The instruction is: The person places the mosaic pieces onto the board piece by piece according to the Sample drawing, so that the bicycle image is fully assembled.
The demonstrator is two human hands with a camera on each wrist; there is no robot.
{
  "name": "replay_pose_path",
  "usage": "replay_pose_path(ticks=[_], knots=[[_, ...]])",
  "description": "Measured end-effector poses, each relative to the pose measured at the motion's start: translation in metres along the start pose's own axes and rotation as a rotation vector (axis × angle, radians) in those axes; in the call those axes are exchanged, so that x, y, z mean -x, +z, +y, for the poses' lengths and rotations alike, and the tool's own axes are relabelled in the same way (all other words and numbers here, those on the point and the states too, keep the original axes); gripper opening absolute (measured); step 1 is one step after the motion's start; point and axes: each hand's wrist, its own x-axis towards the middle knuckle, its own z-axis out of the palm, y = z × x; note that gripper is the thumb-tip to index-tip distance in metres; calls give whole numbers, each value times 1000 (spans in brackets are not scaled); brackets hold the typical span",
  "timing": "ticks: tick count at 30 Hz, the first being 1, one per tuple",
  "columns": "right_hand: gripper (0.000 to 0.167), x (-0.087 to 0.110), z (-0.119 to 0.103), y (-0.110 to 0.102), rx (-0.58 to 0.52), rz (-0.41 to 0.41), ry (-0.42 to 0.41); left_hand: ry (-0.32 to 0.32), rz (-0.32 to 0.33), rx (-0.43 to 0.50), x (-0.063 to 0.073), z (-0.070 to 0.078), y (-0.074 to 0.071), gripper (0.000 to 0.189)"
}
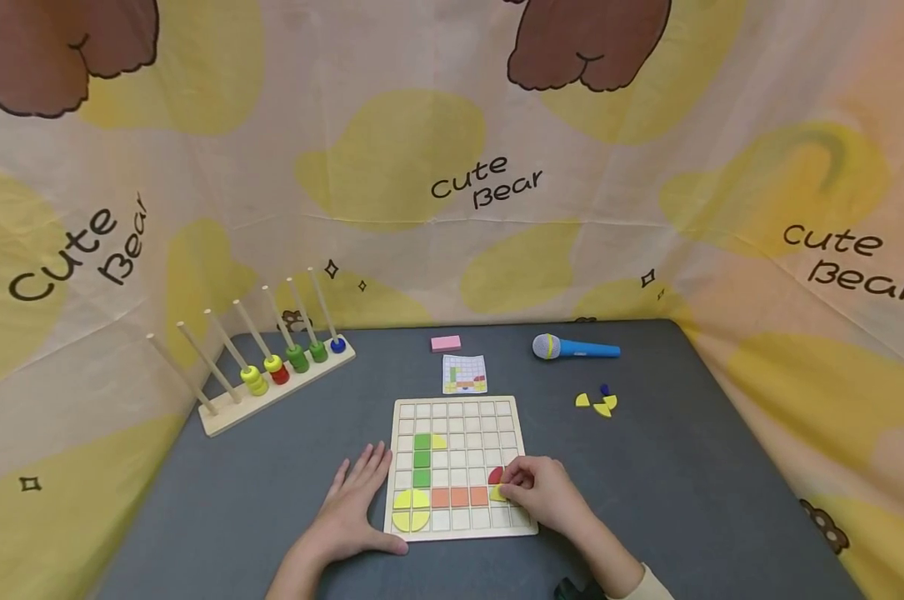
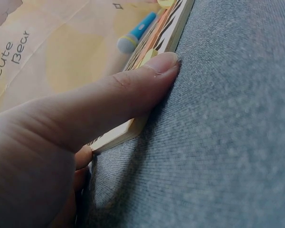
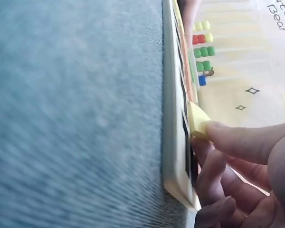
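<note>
A wooden grid board (image 1: 457, 407) lies on the table with coloured tiles in its squares. At its lower left corner my left hand (image 1: 350, 512) rests with straight, spread fingers, the thumb (image 2: 156, 71) against the front edge. Over the right side, my right hand (image 1: 547, 493) pinches a yellow quarter-circle tile (image 3: 198, 123) between thumb and finger, beside the orange square tiles (image 1: 460, 497). Just above that tile sits a red tile (image 1: 495, 476), partly covered by the fingers. Green squares (image 1: 422, 459) form a column at left, above a yellow circle of quarter tiles (image 1: 402, 500).
A pattern card (image 1: 464, 375) and a pink block (image 1: 446, 343) lie behind the board. Right of them are a blue toy microphone (image 1: 588, 348), loose yellow quarter tiles (image 1: 602, 409) and a small blue piece (image 1: 605, 389). A peg stand (image 1: 272, 398) with coloured beads stands at left.
</note>
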Motion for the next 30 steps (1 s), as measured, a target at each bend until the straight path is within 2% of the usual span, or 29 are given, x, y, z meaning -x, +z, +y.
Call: replay_pose_path(ticks=[13,20,23,30], knots=[[6,-4,-4,-3,201,-50,-93,1,9,1,2,3,0,143],[6,-5,-7,-6,186,-84,-107,5,10,7,2,4,-1,143],[7,-7,-9,-12,162,-60,-83,5,9,10,2,4,-1,142],[15,-18,-8,-37,139,71,1,4,9,17,4,3,-1,142]])
